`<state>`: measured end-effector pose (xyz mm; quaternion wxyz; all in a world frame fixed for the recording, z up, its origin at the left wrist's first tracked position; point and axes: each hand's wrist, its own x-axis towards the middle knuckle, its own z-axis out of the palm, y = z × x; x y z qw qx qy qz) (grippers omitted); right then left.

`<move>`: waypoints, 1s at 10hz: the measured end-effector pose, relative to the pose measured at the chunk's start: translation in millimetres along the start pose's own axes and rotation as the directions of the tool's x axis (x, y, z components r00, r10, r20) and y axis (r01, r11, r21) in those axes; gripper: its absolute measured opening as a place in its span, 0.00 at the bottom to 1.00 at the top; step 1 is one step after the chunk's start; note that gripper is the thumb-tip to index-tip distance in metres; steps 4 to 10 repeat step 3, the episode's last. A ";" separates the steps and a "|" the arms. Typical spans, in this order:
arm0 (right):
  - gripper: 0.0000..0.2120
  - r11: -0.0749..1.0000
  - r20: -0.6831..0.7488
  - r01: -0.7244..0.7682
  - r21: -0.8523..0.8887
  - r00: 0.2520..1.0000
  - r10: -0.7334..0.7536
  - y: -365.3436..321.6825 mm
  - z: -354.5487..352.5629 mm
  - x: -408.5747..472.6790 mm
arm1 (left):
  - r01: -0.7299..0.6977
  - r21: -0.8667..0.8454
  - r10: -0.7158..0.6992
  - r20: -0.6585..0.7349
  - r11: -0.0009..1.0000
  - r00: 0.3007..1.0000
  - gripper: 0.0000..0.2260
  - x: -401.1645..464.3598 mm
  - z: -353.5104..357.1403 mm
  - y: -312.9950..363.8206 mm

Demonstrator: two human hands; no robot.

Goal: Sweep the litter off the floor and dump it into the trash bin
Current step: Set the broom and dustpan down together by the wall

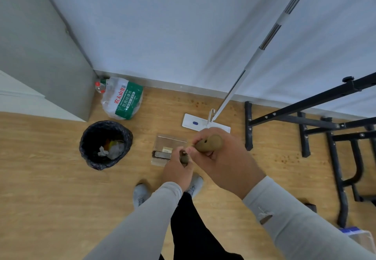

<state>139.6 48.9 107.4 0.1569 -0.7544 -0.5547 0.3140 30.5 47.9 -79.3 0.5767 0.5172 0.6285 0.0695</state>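
Observation:
I stand over a clear dustpan (169,140) that rests on the wooden floor. Dark broom bristles (157,154) lie across it, and a small beige piece of litter (167,149) sits inside. My right hand (221,160) is closed around the rounded top of one brown handle (211,142). My left hand (177,171) grips the end of a second brown handle (184,158) just below it. Which handle belongs to the broom and which to the pan I cannot tell. The black-bagged trash bin (86,137) stands to the left of the pan, with crumpled paper inside.
A white flat mop (190,123) lies beyond the dustpan, its pole leaning up the wall. A plastic bag of water bottles (124,99) sits in the corner by a grey cabinet (40,56). A black metal frame (305,121) fills the right side.

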 end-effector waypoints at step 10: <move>0.07 0.982 0.087 -0.175 0.069 0.982 0.169 6.9 -8.5 -19.4 | -0.067 0.244 -0.011 0.302 0.967 0.953 0.29 -47.3 -67.9 13.8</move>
